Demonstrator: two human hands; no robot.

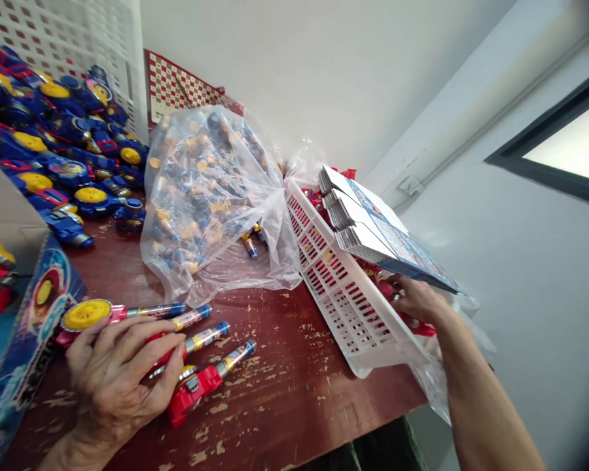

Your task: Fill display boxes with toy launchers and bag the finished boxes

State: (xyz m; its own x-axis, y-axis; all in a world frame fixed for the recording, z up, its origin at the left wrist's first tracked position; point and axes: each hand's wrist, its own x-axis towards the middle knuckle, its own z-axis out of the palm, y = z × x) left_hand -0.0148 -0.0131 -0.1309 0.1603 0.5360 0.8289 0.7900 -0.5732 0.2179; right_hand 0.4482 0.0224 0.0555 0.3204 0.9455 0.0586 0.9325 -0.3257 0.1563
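My left hand (122, 373) lies over a row of red plastic toys, its thumb and fingers closed around one red toy (164, 356) whose body is mostly hidden. Printed clear tubes with blue caps stick out of the toys toward the right. The nearest red toy (196, 392) lies beside my thumb, and another with a yellow disc (87, 314) lies past my fingers. Over in the white plastic basket (343, 307), my right hand (417, 301) reaches below a stack of printed cardboard (373, 216). Its fingers curl at a red toy (387, 288), partly covered.
A clear plastic bag (211, 196) of small blue-capped tubes stands behind the row. Blue toys (78, 163) are heaped at the left, before a white crate (93, 39). A printed box (34, 320) borders the left side. The worn red table (294, 373) ends near me.
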